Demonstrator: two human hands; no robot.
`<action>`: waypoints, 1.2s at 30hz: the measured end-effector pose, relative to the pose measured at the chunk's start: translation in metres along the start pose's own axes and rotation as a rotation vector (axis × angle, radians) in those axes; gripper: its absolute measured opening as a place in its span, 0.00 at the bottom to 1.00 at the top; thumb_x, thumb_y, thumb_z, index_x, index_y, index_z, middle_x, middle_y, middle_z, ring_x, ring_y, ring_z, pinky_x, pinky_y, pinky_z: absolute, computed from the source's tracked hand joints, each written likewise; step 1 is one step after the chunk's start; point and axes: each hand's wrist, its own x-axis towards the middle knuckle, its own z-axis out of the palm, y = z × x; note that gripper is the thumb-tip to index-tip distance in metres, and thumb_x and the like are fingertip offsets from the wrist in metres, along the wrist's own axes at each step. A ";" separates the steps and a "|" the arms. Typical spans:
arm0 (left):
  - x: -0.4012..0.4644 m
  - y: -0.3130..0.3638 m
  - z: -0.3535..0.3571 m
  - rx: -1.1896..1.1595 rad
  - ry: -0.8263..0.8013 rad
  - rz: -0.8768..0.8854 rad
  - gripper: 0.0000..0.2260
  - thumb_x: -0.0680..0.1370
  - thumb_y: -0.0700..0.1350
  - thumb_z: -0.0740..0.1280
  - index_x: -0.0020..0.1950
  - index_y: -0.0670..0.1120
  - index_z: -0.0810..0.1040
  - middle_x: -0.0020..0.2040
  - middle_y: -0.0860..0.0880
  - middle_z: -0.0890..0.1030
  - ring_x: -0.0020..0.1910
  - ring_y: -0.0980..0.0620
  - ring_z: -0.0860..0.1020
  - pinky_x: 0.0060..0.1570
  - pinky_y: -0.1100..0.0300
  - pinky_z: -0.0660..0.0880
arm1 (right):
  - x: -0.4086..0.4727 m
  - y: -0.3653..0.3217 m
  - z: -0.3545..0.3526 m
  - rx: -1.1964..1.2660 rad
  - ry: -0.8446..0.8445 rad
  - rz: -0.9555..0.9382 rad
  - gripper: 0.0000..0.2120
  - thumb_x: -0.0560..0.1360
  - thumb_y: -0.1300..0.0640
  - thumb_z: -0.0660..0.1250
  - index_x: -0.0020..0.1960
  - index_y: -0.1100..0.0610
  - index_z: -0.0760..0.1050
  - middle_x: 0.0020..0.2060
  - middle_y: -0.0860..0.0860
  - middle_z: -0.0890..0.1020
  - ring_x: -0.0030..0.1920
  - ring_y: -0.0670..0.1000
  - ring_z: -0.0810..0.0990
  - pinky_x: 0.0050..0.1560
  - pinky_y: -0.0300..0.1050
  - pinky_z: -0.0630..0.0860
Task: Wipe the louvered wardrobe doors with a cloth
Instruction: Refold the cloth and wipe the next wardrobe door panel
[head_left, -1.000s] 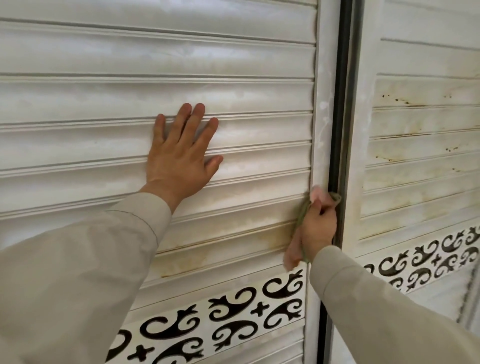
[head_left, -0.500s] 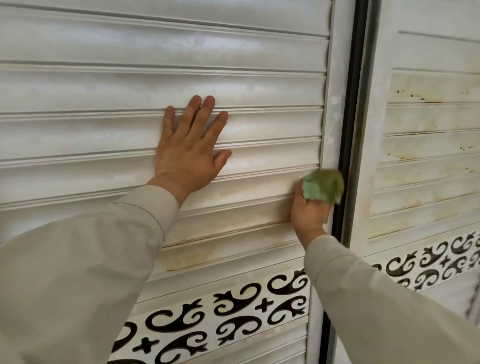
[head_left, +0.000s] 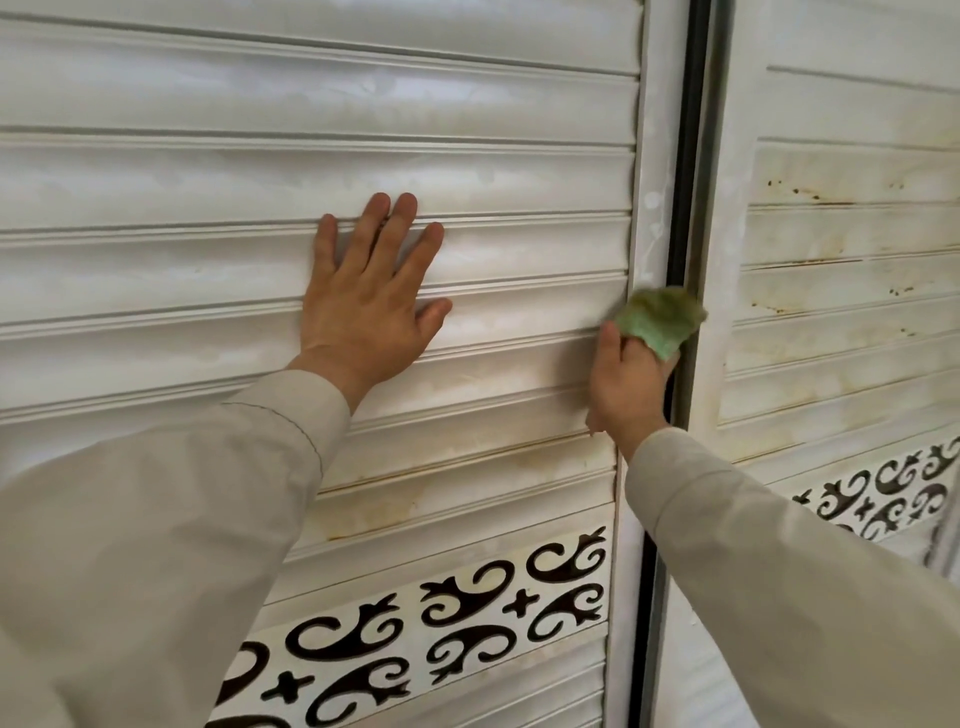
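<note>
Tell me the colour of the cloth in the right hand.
Green, a pale mottled green. The cloth shows best in the head view, held by the right hand.

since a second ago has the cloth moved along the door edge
Yes. The cloth has gone up the left door's right edge, about one slat higher, while the left hand stays flat on the slats.

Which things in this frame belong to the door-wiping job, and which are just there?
In the job:
- green cloth, held in the right hand against the left door's frame edge
- left door, braced by the flat left hand
- right door, its slats stained and speckled

Just there:
- black scroll cutout bands
- dark gap between the doors
</note>
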 end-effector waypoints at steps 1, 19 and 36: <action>0.000 0.000 0.000 -0.004 -0.001 0.001 0.31 0.80 0.63 0.57 0.81 0.52 0.58 0.82 0.47 0.52 0.81 0.45 0.48 0.76 0.36 0.45 | -0.004 -0.006 -0.005 -0.013 0.105 -0.066 0.34 0.80 0.37 0.51 0.69 0.64 0.71 0.69 0.63 0.69 0.69 0.60 0.64 0.72 0.46 0.59; 0.001 0.001 0.005 -0.014 0.020 0.016 0.31 0.80 0.62 0.57 0.80 0.51 0.58 0.82 0.46 0.53 0.81 0.44 0.50 0.75 0.36 0.44 | -0.052 0.037 0.027 0.434 0.385 0.542 0.10 0.76 0.53 0.63 0.55 0.54 0.77 0.47 0.51 0.82 0.49 0.57 0.82 0.53 0.52 0.79; 0.003 0.008 0.001 -0.003 -0.035 -0.008 0.31 0.80 0.62 0.55 0.81 0.52 0.56 0.82 0.47 0.50 0.81 0.45 0.47 0.75 0.36 0.44 | -0.074 0.019 0.034 0.611 0.072 0.530 0.04 0.71 0.59 0.64 0.43 0.55 0.77 0.40 0.52 0.82 0.45 0.60 0.83 0.42 0.52 0.81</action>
